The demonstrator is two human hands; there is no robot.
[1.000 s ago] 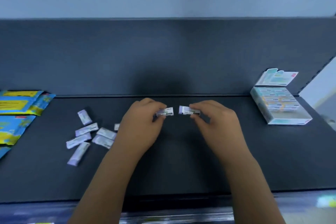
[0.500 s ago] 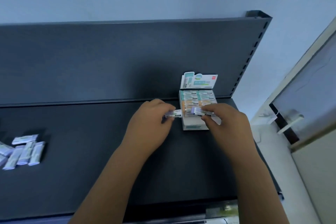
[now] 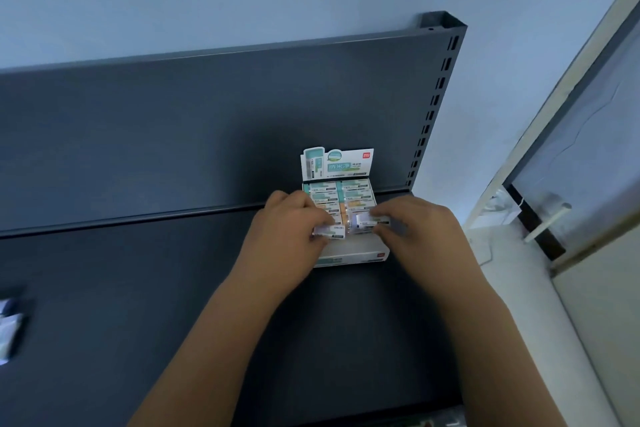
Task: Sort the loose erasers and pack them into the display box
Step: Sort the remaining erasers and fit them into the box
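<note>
The display box [image 3: 349,258] stands on the dark shelf, its printed lid flap [image 3: 336,164] raised at the back and rows of wrapped erasers [image 3: 356,196] inside. My left hand [image 3: 284,239] pinches a purple-and-white eraser [image 3: 330,230] over the box's front left part. My right hand [image 3: 426,236] pinches a second eraser [image 3: 365,220] over the front right part. Both erasers hang just above the box's front rows, which my hands partly hide. A blurred heap of loose erasers [image 3: 8,326] lies at the far left edge.
The dark shelf [image 3: 121,305] runs left, with its back panel [image 3: 207,135] behind. The slotted upright [image 3: 436,104] marks the shelf's right end. Past it are a pale floor and a door frame [image 3: 561,135] with a handle [image 3: 547,222].
The view has swung right and closer to the box. Both hands have carried their erasers from in front of the box to over its front rows. The loose heap slid to the left edge.
</note>
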